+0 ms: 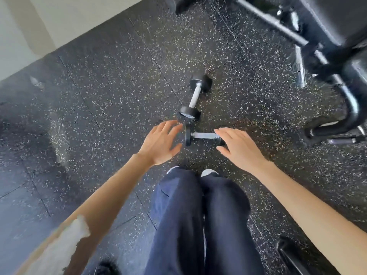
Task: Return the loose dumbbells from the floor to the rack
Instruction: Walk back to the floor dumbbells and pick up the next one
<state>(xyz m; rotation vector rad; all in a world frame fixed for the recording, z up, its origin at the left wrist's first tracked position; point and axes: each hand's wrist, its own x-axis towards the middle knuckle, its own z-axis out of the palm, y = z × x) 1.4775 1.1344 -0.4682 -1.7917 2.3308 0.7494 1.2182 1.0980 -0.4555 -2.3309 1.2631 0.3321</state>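
Two small black dumbbells with silver handles lie on the speckled rubber floor in front of my feet. The nearer dumbbell (200,135) lies crosswise. The farther dumbbell (195,96) points away from me, its near head almost touching the nearer one. My left hand (160,143) hovers open just left of the nearer dumbbell, fingers spread. My right hand (240,147) is open too, and its fingertips cover that dumbbell's right head. Neither hand holds anything. No dumbbell rack is clearly in view.
A black bench or machine frame (327,62) with metal tubes stands at the upper right, its curved foot (349,120) close to my right hand. A pale wall (39,22) runs along the upper left. Another dark object (290,255) sits at the bottom right.
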